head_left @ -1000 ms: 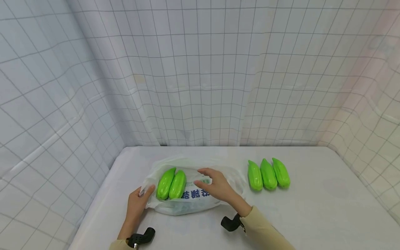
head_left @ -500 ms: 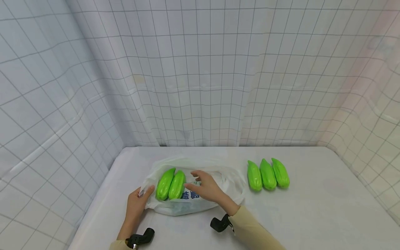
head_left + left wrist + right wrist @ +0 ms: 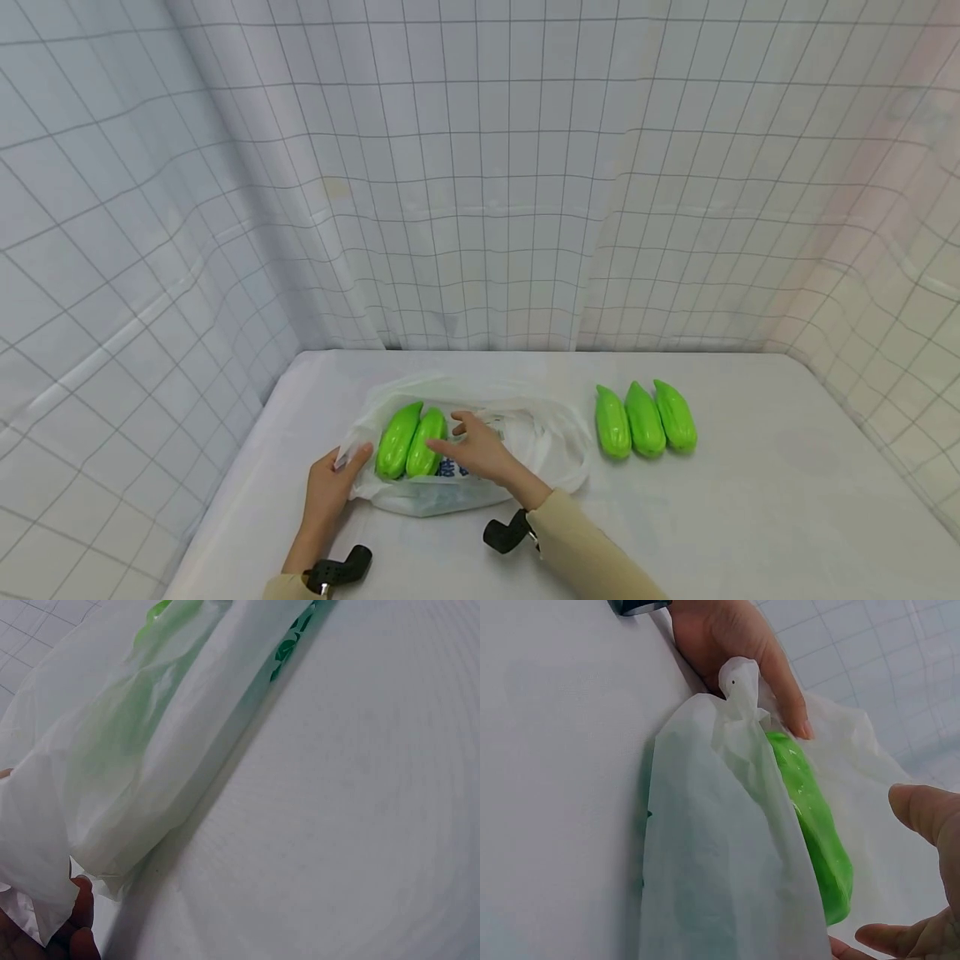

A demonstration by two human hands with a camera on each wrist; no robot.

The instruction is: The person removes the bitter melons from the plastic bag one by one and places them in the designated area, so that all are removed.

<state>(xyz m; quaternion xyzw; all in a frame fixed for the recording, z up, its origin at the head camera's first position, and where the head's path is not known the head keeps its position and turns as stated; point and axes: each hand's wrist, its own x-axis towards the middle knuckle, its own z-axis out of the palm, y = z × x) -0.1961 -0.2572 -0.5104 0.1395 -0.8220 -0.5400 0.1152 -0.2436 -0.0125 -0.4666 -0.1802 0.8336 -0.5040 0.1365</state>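
Note:
A white plastic bag (image 3: 423,502) with blue lettering lies with its mouth spread. Inside its left part rest two glossy green gourd-shaped vegetables, a left one (image 3: 397,442) and a right one (image 3: 424,446). My left hand (image 3: 327,492) pinches the bag's left edge between thumb and fingers, as the left wrist view also shows of the bag (image 3: 172,742). Over the bag's mouth, my right hand (image 3: 483,454) has thumb and fingers spread beside the right vegetable, overlapping it in the head view. A gap shows between my right thumb (image 3: 922,806) and the green vegetable (image 3: 817,832) in the right wrist view.
Three similar green vegetables (image 3: 645,419) lie side by side on the white table (image 3: 750,517), right of the bag. White gridded cloth (image 3: 480,208) hangs behind the table and along both sides.
My right hand has moved left across the bag's mouth toward the two vegetables inside, its fingers staying spread. The left hand still holds the bag's edge in the same place.

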